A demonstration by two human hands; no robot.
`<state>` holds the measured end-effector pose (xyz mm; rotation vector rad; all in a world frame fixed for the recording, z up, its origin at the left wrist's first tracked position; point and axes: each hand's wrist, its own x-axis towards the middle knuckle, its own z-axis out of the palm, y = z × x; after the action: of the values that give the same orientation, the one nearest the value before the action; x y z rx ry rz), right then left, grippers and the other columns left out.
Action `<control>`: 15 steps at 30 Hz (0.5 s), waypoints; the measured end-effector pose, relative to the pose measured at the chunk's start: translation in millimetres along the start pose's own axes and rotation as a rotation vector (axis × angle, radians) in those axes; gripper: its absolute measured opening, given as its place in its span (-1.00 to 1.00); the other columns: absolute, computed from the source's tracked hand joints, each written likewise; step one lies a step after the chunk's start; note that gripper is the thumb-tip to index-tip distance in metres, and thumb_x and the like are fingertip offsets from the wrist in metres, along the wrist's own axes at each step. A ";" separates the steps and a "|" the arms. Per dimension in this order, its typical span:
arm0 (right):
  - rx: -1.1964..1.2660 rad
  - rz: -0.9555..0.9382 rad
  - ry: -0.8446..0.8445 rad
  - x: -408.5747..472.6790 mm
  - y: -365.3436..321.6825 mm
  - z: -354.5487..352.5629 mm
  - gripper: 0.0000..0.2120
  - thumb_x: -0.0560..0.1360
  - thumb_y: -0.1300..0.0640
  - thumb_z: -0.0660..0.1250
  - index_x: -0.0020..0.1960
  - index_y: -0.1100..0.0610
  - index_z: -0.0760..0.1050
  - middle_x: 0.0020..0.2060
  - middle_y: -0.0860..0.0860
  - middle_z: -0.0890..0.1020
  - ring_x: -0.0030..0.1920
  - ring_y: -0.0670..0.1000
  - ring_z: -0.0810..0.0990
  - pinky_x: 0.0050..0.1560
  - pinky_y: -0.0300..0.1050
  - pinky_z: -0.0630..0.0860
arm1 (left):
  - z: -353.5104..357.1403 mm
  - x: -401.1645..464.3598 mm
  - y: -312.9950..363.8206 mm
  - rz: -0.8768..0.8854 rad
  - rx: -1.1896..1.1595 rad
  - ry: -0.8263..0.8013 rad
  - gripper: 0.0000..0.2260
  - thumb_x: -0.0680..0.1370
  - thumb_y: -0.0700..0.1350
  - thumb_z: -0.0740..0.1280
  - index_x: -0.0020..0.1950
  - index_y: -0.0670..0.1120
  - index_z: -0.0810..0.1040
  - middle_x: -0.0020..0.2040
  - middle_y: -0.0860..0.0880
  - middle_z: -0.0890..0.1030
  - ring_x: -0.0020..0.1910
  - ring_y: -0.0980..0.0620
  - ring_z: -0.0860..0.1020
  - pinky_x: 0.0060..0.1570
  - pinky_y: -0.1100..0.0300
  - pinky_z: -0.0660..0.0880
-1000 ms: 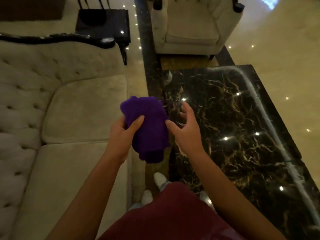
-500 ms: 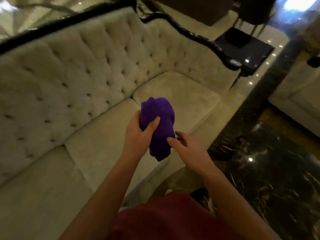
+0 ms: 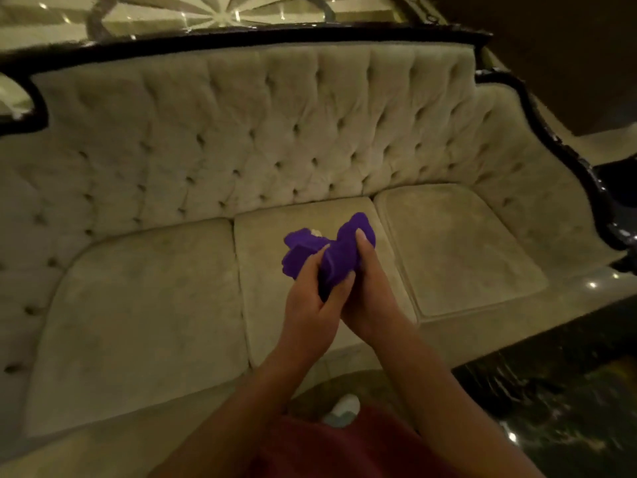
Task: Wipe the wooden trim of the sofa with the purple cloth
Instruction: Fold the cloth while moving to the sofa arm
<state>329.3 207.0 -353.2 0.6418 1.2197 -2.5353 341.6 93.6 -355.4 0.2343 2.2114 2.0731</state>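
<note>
both hands hold the bunched purple cloth (image 3: 331, 251) in the air over the middle seat cushion (image 3: 310, 270) of the pale tufted sofa (image 3: 241, 139), the left hand (image 3: 312, 305) clenched around its lower part and the right hand (image 3: 367, 298) grasping its upper right side, the two hands touching each other. the dark wooden trim (image 3: 275, 34) runs along the top of the sofa back and down its right arm, well apart from the cloth.
</note>
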 end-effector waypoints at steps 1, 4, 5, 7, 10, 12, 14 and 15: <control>0.040 0.009 -0.006 4.7 7.8 12.4 -0.21 0.54 -0.33 0.39 0.50 0.25 0.45 0.41 0.31 0.56 0.45 0.28 0.54 0.55 0.25 0.35 | -15.9 -1.3 -1.9 0.012 0.026 -0.008 -0.60 0.58 0.10 0.36 0.37 -0.01 0.53 0.16 0.08 0.66 0.16 0.07 0.65 0.19 0.01 0.61; 0.120 0.018 0.003 17.0 33.0 47.0 -0.27 0.53 -0.26 0.42 0.48 0.24 0.49 0.44 0.34 0.52 0.47 0.31 0.51 0.56 0.27 0.34 | -66.6 -6.2 -8.0 0.047 0.135 -0.067 -0.58 0.58 0.07 0.40 0.43 0.17 0.45 0.25 0.14 0.61 0.25 0.10 0.59 0.24 0.21 0.54; 0.128 0.021 0.008 21.6 41.6 58.2 -0.33 0.55 -0.24 0.41 0.46 0.22 0.52 0.45 0.33 0.52 0.46 0.31 0.51 0.54 0.27 0.37 | -83.3 -10.7 -10.0 0.046 0.156 -0.076 -0.58 0.57 0.08 0.41 0.41 0.27 0.41 0.25 0.19 0.60 0.26 0.12 0.58 0.22 0.30 0.51; 0.122 0.025 0.011 30.8 56.8 79.2 -0.41 0.59 -0.20 0.37 0.44 0.20 0.55 0.45 0.32 0.52 0.46 0.31 0.51 0.50 0.27 0.42 | -113.4 -21.5 -15.9 0.019 0.151 -0.045 -0.57 0.56 0.12 0.40 0.39 0.32 0.37 0.26 0.27 0.58 0.28 0.21 0.56 0.19 0.43 0.45; 0.106 0.067 -0.058 42.4 76.6 110.7 -0.39 0.62 -0.17 0.30 0.53 0.20 0.44 0.49 0.33 0.47 0.52 0.36 0.42 0.57 0.34 0.29 | -156.4 -34.2 -26.6 -0.021 0.086 0.150 -0.56 0.56 0.15 0.39 0.43 0.16 0.45 0.29 0.28 0.58 0.33 0.19 0.56 0.27 0.34 0.47; 0.102 0.102 -0.107 49.4 87.6 126.1 -0.35 0.61 -0.19 0.30 0.55 0.19 0.41 0.51 0.30 0.45 0.53 0.35 0.40 0.59 0.34 0.25 | -179.8 -37.4 -33.1 -0.055 0.050 0.304 -0.59 0.57 0.12 0.38 0.40 0.06 0.50 0.26 0.18 0.63 0.31 0.12 0.60 0.33 0.13 0.53; 0.092 0.147 -0.157 55.6 97.1 136.2 -0.34 0.63 -0.25 0.24 0.55 0.18 0.42 0.52 0.28 0.45 0.54 0.34 0.39 0.58 0.34 0.26 | -197.0 -41.1 -37.9 -0.090 0.052 0.432 -0.68 0.60 0.07 0.37 0.33 0.04 0.55 0.22 0.15 0.65 0.27 0.12 0.61 0.32 0.03 0.55; 0.096 0.162 -0.187 57.4 101.3 140.6 -0.31 0.64 -0.30 0.19 0.56 0.18 0.41 0.53 0.27 0.44 0.55 0.34 0.37 0.58 0.35 0.24 | -203.4 -42.7 -40.8 -0.104 0.054 0.487 -0.73 0.61 0.04 0.37 0.29 0.06 0.55 0.21 0.15 0.64 0.26 0.13 0.61 0.31 0.04 0.54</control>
<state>281.6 31.8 -372.2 0.4892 0.9490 -2.4660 345.6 -116.2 -383.8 -0.4195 2.4672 2.1937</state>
